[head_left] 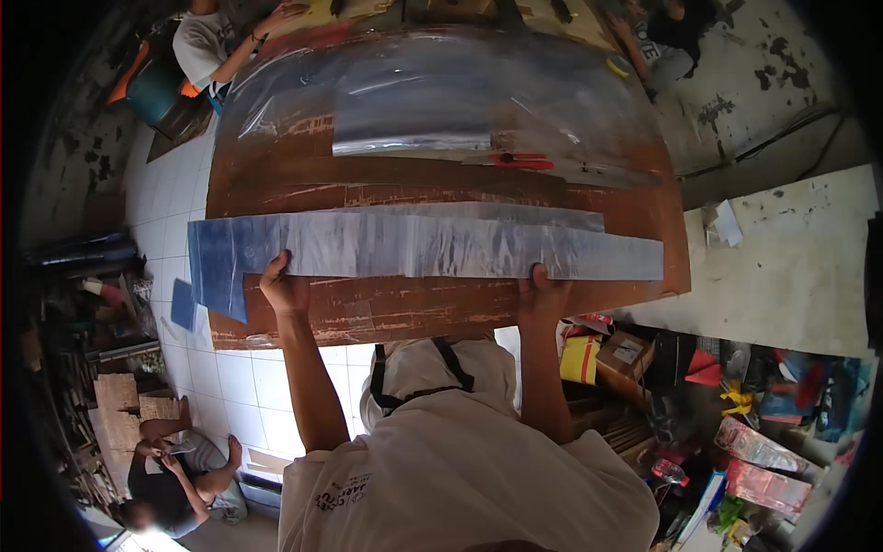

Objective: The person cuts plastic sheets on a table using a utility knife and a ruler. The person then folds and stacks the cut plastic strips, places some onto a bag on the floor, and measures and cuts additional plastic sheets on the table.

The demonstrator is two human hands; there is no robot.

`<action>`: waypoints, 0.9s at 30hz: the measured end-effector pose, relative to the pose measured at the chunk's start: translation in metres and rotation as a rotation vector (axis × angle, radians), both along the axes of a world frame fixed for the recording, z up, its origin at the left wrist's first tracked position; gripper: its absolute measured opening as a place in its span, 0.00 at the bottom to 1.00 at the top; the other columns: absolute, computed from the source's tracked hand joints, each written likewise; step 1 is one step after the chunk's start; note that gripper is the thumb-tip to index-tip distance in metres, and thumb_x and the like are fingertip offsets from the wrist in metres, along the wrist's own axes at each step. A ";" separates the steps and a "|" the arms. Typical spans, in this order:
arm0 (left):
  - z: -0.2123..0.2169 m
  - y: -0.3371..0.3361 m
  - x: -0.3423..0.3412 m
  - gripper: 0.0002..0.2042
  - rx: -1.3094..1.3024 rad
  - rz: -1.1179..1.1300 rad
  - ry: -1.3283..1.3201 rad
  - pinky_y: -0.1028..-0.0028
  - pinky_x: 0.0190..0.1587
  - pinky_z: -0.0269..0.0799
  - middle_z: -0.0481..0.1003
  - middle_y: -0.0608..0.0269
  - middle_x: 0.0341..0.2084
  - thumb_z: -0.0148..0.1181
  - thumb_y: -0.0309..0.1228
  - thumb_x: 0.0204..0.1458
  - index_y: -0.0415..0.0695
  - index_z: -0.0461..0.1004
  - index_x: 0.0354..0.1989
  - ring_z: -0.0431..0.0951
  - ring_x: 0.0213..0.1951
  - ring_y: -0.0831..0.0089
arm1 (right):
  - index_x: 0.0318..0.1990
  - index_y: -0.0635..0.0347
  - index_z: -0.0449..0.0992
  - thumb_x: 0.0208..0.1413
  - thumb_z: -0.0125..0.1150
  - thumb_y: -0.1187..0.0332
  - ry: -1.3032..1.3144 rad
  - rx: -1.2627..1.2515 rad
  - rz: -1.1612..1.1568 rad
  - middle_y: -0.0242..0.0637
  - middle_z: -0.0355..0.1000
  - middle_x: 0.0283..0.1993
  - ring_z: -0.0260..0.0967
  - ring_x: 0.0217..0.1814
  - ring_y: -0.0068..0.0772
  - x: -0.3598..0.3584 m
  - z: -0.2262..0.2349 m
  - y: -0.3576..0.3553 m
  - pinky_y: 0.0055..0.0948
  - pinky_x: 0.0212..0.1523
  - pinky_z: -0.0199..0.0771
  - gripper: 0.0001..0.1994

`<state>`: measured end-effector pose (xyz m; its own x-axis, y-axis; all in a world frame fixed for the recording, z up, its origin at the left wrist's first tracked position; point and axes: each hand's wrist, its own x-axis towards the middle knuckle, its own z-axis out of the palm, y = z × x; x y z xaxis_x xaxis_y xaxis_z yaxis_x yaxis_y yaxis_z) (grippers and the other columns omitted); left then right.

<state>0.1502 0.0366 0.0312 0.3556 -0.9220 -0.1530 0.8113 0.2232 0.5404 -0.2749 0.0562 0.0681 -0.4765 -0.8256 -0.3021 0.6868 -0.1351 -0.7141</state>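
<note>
A long strip of clear plastic sheet (pixel 414 244) stretches crosswise over the near part of a worn brown table (pixel 441 308). My left hand (pixel 287 287) pinches its near edge toward the left, thumb on top and fingers mostly hidden. Farther right, my right hand (pixel 543 293) grips the same edge, also with the thumb on top. The strip seems to lie in more than one layer, and a bluish end (pixel 219 262) hangs past the table's left side. Beyond it are a red-handled tool (pixel 522 161), its kind unclear, and a large clear plastic sheet (pixel 414 101).
Two people work around the far end, one with a white sleeve (pixel 198 46) at the left. Another person (pixel 189 474) sits low at the lower left. A pale board (pixel 782 267) adjoins on the right, above a cardboard box (pixel 625 354) and mixed clutter.
</note>
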 end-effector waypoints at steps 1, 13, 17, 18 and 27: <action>-0.011 -0.006 -0.003 0.18 0.056 -0.009 0.001 0.61 0.65 0.59 0.75 0.52 0.49 0.56 0.22 0.49 0.29 0.72 0.49 0.72 0.56 0.58 | 0.62 0.50 0.58 0.52 0.59 0.85 0.008 0.080 -0.012 0.37 0.60 0.61 0.64 0.60 0.39 -0.003 -0.004 -0.007 0.46 0.59 0.74 0.31; 0.013 -0.022 -0.030 0.28 0.839 -0.072 -0.712 0.69 0.39 0.79 0.77 0.54 0.38 0.66 0.50 0.50 0.34 0.74 0.44 0.79 0.39 0.70 | 0.37 0.58 0.79 0.57 0.60 0.69 1.167 0.161 0.876 0.34 0.77 0.26 0.74 0.26 0.23 -0.168 0.022 -0.075 0.25 0.26 0.72 0.05; 0.025 -0.028 -0.021 0.39 1.141 -0.241 -1.067 0.70 0.22 0.80 0.76 0.51 0.22 0.63 0.66 0.43 0.31 0.74 0.32 0.78 0.21 0.66 | 0.40 0.58 0.79 0.48 0.65 0.72 2.159 -0.153 0.437 0.39 0.77 0.36 0.75 0.38 0.42 -0.205 0.029 -0.182 0.37 0.39 0.74 0.11; 0.032 -0.028 -0.020 0.39 1.225 -0.294 -1.130 0.69 0.20 0.79 0.74 0.53 0.18 0.63 0.66 0.43 0.30 0.74 0.28 0.77 0.17 0.65 | 0.40 0.58 0.79 0.48 0.65 0.72 2.150 -0.165 0.452 0.39 0.77 0.36 0.75 0.38 0.42 -0.205 0.035 -0.197 0.37 0.39 0.74 0.11; 0.051 -0.085 -0.089 0.09 0.456 0.311 -1.845 0.73 0.23 0.70 0.78 0.57 0.20 0.63 0.32 0.57 0.39 0.78 0.29 0.76 0.20 0.75 | 0.41 0.58 0.75 0.43 0.68 0.71 2.345 -0.391 1.197 0.39 0.74 0.42 0.71 0.49 0.43 -0.212 0.042 -0.262 0.39 0.51 0.71 0.15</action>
